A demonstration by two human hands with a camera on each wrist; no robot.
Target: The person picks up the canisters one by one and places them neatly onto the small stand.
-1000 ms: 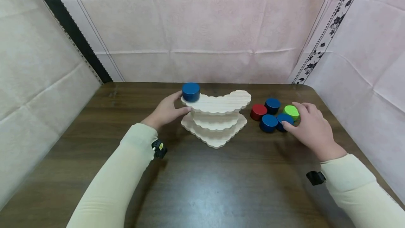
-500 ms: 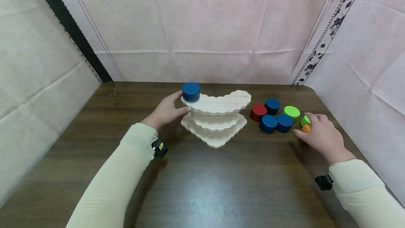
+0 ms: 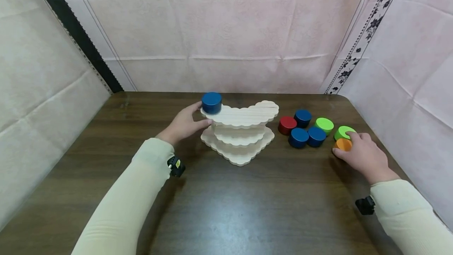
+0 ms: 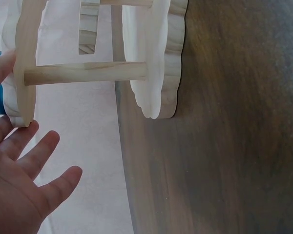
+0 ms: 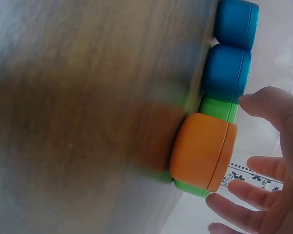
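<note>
My left hand point(image 3: 184, 125) grips the left end of the top shelf of a three-tier pale wooden stand point(image 3: 244, 115), thumb in front and fingers beside it. In the left wrist view, fingertips point(image 4: 53, 139) spread below the shelf's scalloped edge. A round blue lidded tin point(image 3: 211, 103) sits on that end of the shelf. My right hand point(image 3: 366, 156) hovers with parted fingers at an orange tin point(image 5: 202, 151) on the table, its thumb left of the tin. Its fingertips overlap a green tin point(image 3: 342, 132) just behind. In the right wrist view, a gap shows between thumb and orange tin.
Left of the right hand stand a red tin point(image 3: 287, 125), another green tin point(image 3: 324, 125) and three blue tins, one point(image 3: 302, 117) behind the others. The brown wooden table point(image 3: 226, 207) ends at pale cloth point(image 3: 230, 42) at the back and sides.
My right hand has moved right, from beside the front blue tin and a green tin to the orange tin, uncovering the tins it hid. The left hand stays on the stand.
</note>
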